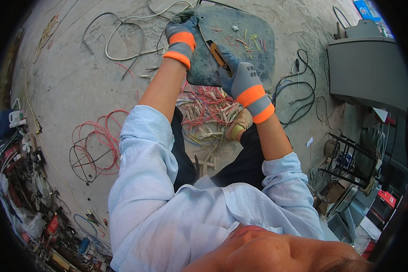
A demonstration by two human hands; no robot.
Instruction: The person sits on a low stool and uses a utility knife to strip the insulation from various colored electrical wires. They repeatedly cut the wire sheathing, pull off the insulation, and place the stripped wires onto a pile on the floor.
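Both hands wear grey work gloves with orange cuffs. At the upper middle, my left hand is closed on a dark cable at the top left edge of a worn dark board. My right hand grips an orange utility knife over the board, its tip pointing up and left towards a thin length of cable. Short yellow and red insulation scraps lie on the board's right part. Below the board, a heap of red wires and pale stripped sheathing lies between my legs.
Loose white and grey cables curl on the concrete floor at upper left. A coil of red wire lies at left. A black cable and a screwdriver are at right, near a grey cabinet. Clutter lines both sides.
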